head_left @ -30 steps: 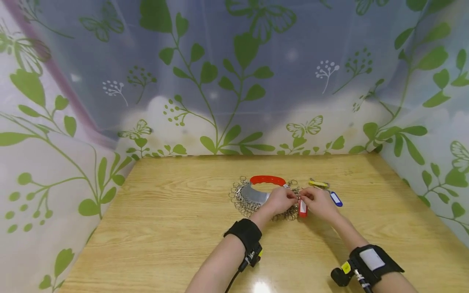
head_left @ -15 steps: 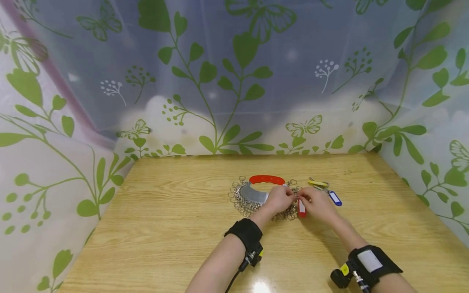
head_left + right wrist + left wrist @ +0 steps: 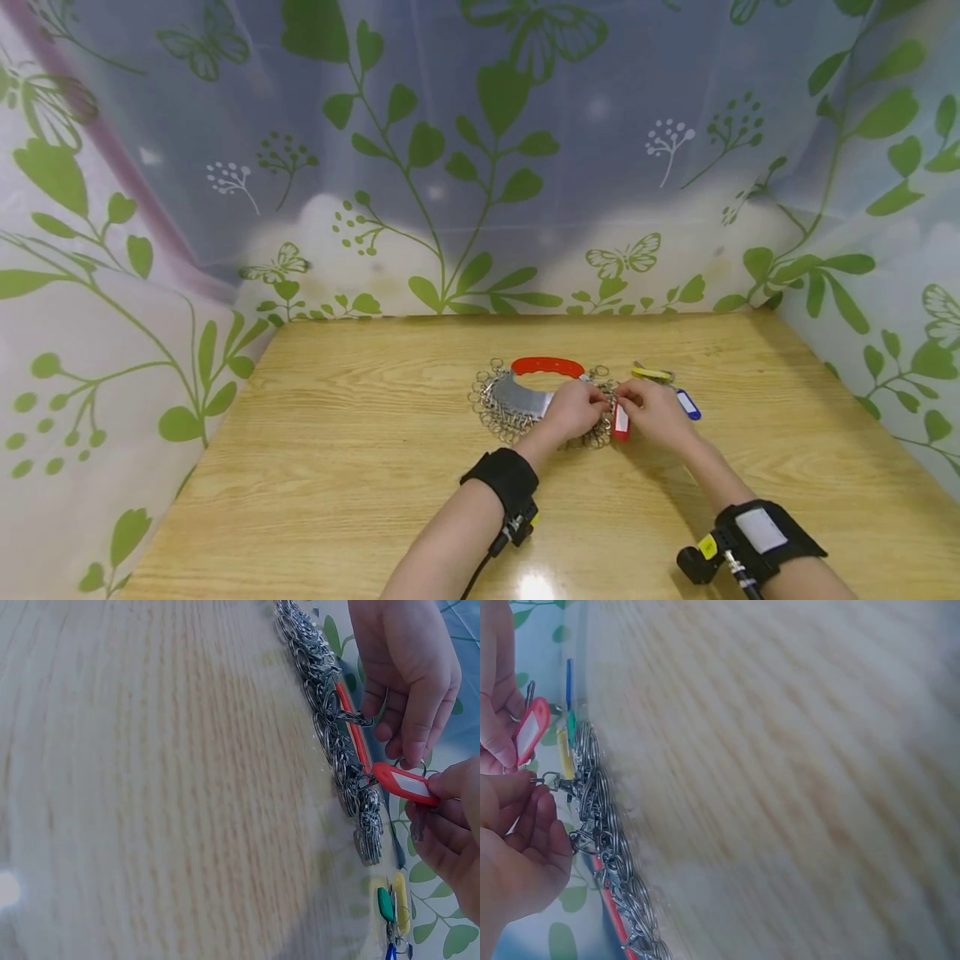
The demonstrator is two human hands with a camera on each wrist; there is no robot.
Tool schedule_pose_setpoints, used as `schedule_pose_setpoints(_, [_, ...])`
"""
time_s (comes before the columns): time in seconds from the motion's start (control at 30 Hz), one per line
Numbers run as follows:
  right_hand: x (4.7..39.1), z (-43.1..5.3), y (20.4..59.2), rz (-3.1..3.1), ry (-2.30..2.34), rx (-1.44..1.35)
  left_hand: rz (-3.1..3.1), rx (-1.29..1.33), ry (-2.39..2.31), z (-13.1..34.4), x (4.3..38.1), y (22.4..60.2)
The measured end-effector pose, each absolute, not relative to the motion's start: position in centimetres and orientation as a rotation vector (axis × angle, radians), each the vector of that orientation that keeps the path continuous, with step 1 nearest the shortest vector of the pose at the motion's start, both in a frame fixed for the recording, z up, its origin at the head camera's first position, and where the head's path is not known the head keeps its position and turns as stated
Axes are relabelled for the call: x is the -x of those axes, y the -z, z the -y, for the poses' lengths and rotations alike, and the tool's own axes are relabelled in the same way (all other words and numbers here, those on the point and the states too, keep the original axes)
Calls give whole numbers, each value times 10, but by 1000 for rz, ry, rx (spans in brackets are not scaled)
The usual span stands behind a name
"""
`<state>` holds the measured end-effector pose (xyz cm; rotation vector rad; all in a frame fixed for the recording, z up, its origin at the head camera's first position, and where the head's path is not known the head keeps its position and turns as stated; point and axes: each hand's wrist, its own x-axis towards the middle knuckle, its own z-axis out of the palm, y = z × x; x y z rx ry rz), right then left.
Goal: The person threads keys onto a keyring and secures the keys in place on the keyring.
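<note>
My left hand (image 3: 576,408) pinches a small metal ring with thumb and fingertips, at the right side of a curved metal holder (image 3: 517,398) with a red handle (image 3: 547,367) and a fringe of key rings (image 3: 498,423). Close beside it, my right hand (image 3: 656,412) holds a red key tag (image 3: 405,784) with a white label. A key (image 3: 420,821) hangs below that tag in the right wrist view. Fingertips of both hands nearly meet at the tag's ring (image 3: 411,761). Whether this ring is joined to the holder's clasps cannot be told.
Beyond my right hand lie a yellow key tag (image 3: 652,375) and a blue key tag (image 3: 687,404). A green tag (image 3: 385,904) shows beside them in the right wrist view. Wooden tabletop (image 3: 360,500) surrounds everything, with a leaf-patterned curtain (image 3: 450,167) along the back.
The red key tag has risen slightly and shifted a little right with my right hand, its top tilting left. My left hand and the holder have hardly moved.
</note>
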<state>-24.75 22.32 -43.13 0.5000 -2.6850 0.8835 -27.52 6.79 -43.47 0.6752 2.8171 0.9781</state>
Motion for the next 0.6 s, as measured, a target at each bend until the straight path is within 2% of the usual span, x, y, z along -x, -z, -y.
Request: schedule_pose_setpoints(0.6, [248, -220, 434, 2635, -729, -606, -2796, -536, -1062, -69, 276, 431])
